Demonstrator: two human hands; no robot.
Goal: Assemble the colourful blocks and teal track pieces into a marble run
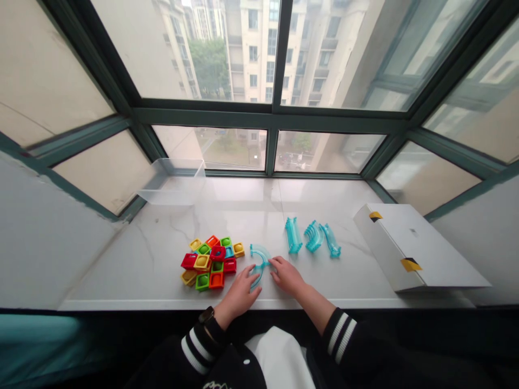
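Note:
Two translucent blue curved track pieces lie near the sill's front edge, the upper curved track piece [259, 249] meeting the lower curved track piece [259, 275] at about the middle. My left hand [240, 292] grips the lower piece, with its thumb and fingers on either side of the curve. From the right, my right hand [287, 275] has its fingertips closed on the end where the pieces meet; the fingers partly hide that joint. Left of my hands sits a pile of red, yellow, green, orange and blue square blocks [210, 265], some with round hollows.
Beyond my right hand are a stack of straight blue tracks [293, 235], nested curved tracks [314, 236] and a wavy track [331, 241]. A white box [421, 248] with yellow-black tabs stands at the right. A clear plastic bin [174, 183] sits back left by the windows.

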